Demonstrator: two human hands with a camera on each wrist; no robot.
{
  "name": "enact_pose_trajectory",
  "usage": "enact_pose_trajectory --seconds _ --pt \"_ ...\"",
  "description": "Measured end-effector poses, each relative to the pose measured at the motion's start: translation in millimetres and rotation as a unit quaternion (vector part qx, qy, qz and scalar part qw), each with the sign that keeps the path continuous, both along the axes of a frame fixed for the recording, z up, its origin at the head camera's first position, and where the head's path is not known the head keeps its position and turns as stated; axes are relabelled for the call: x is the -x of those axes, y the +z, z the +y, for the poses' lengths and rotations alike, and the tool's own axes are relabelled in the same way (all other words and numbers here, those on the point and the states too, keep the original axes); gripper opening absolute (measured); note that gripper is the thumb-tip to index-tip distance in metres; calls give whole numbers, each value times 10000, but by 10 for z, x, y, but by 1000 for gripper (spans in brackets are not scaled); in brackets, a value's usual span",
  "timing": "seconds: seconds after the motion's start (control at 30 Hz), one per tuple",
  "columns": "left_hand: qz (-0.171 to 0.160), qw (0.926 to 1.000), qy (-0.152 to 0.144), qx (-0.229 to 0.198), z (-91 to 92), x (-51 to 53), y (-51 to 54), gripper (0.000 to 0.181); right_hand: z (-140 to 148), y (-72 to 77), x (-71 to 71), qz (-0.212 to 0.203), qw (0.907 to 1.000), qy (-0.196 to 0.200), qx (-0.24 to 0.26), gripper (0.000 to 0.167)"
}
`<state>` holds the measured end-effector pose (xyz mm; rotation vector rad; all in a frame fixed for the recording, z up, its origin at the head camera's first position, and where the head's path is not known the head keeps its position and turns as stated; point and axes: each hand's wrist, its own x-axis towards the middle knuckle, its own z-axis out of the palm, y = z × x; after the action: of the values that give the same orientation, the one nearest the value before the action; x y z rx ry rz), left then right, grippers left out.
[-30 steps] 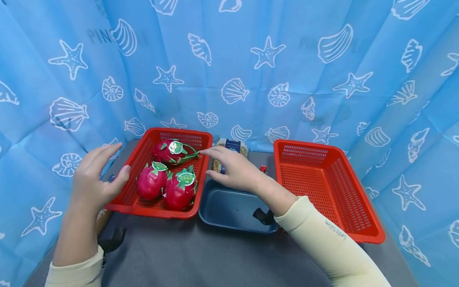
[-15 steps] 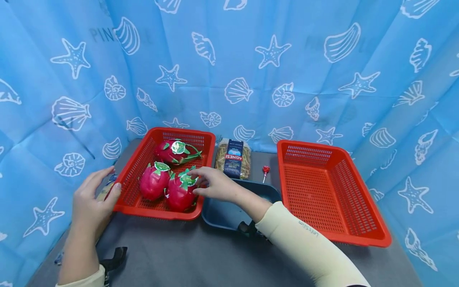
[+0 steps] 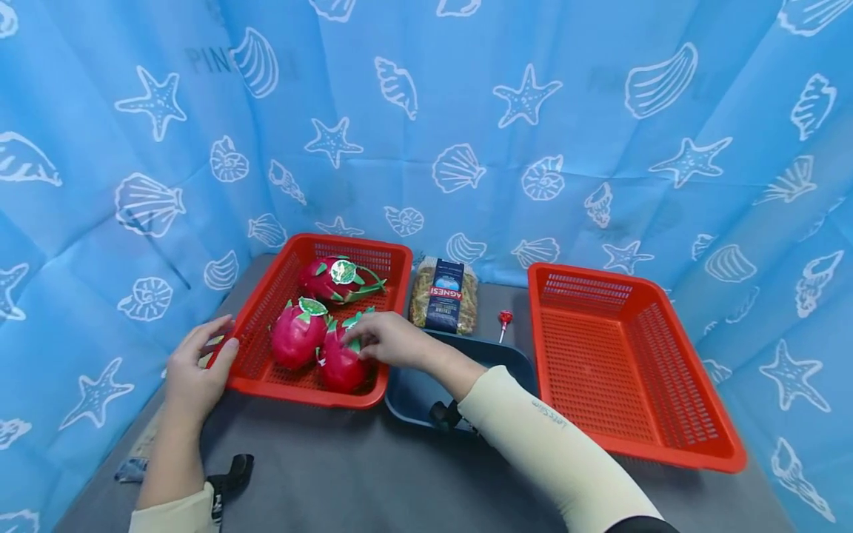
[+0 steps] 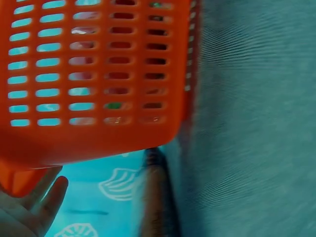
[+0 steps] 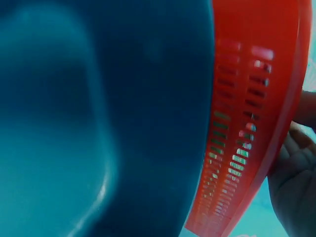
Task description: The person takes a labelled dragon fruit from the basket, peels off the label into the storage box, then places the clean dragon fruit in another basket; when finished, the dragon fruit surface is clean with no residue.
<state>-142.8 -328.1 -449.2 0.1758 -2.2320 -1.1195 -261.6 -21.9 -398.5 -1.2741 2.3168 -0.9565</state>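
Observation:
Three dragon fruits lie in the left red basket: one at front left, another at front right and a third at the back. My right hand reaches over the basket's right rim. Its bent fingers and thumb hold the front-right dragon fruit near its green leaves, partly hiding its label. In the right wrist view the curled fingers show beyond the rim. My left hand is at the basket's left rim, thumb over the edge and fingers loosely extended outside; the left wrist view shows fingertips below the corner.
A blue-grey tray stands right of the basket, under my right forearm. Behind it are a pasta bag and a red lollipop. Another red basket stands at the right. Some packaging, partly hidden, lies by my left forearm.
My right hand has moved left and down from the basket's rim onto the front-right dragon fruit, its fingers now bent. My left hand has come in to the left rim. The view has shifted slightly.

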Motion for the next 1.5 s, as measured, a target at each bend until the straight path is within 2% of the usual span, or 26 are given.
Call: enact_pose_trajectory --seconds 0.2,0.4,0.5,0.6,0.83,0.93,1.13,1.23,1.5 --pt "-235 9994 -84 -233 7 81 -134 47 -27 -14 55 156 9997 176 -113 32" --pt "-522 9968 18 -602 20 89 -161 50 -38 -63 60 267 9996 25 26 31" --pt "-769 9947 118 -678 22 72 -149 52 -37 -78 59 47 9995 -179 258 30" --pt "-930 9929 94 -741 23 57 -150 54 -21 -58 30 -293 9972 -417 547 29" --pt "-1086 9901 -53 -885 18 32 -162 57 -5 55 -72 -916 9844 -914 1188 30" --pt "-1068 9900 -63 -915 9 33 -167 57 24 191 -156 -937 9802 -1062 1383 31" --pt "-1124 9885 -156 -1003 -6 37 -194 58 181 511 -378 -447 9767 -1245 1693 30" --pt "-1203 9869 -161 -1063 -12 39 -209 58 310 633 -520 -414 9731 -1315 1848 31" --pt "-1359 9833 -124 -1203 -39 19 -211 57 707 800 -985 -380 9618 -1508 2254 31"
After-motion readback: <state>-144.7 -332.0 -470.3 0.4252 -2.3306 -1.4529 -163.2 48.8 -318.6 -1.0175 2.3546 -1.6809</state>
